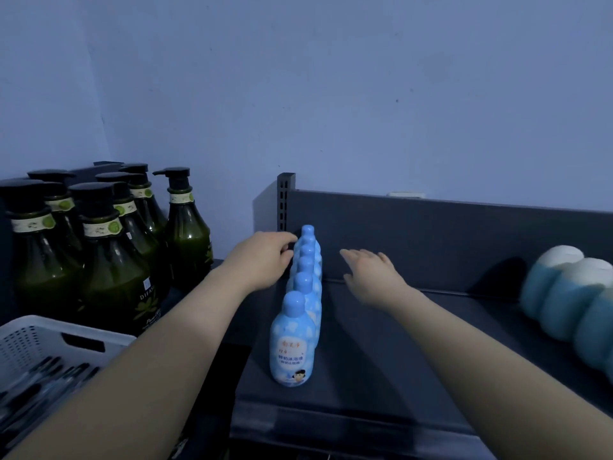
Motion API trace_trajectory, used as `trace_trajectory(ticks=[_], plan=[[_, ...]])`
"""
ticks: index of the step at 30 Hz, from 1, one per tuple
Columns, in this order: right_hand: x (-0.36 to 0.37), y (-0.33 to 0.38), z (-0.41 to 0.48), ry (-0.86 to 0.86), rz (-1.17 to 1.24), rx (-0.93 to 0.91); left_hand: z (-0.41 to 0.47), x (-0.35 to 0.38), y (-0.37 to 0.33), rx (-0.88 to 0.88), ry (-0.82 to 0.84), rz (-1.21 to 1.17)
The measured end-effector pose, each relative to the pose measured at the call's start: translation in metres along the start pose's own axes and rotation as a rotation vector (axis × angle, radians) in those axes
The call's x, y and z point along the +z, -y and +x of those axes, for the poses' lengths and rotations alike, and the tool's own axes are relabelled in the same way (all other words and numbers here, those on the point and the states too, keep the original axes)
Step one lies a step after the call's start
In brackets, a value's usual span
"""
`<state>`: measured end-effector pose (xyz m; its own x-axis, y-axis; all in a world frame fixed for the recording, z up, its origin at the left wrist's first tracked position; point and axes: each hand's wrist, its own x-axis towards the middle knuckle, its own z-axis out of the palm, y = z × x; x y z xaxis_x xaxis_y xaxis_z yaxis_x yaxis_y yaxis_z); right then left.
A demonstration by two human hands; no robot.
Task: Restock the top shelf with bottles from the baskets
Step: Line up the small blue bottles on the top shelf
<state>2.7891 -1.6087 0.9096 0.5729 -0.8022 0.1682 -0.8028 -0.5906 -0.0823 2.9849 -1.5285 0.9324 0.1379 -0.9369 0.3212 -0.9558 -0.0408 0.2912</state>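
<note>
Fingers of left hand curl, seemingly gripping rounded glossy blue bottles; right hand flat, outspread.

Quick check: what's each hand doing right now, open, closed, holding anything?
Left hand: fingers curled against the rear light blue bottles; a grip cannot be told.
Right hand: open, fingers extended, holding nothing.
</note>
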Motion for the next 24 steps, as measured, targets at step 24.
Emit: trace_trajectory(ticks=[24], plan=[[-0.036,-0.213,-0.477,-0.058,-0.107,0.723,-0.176,0.155,-0.404,0.874,0.227,-0.117]])
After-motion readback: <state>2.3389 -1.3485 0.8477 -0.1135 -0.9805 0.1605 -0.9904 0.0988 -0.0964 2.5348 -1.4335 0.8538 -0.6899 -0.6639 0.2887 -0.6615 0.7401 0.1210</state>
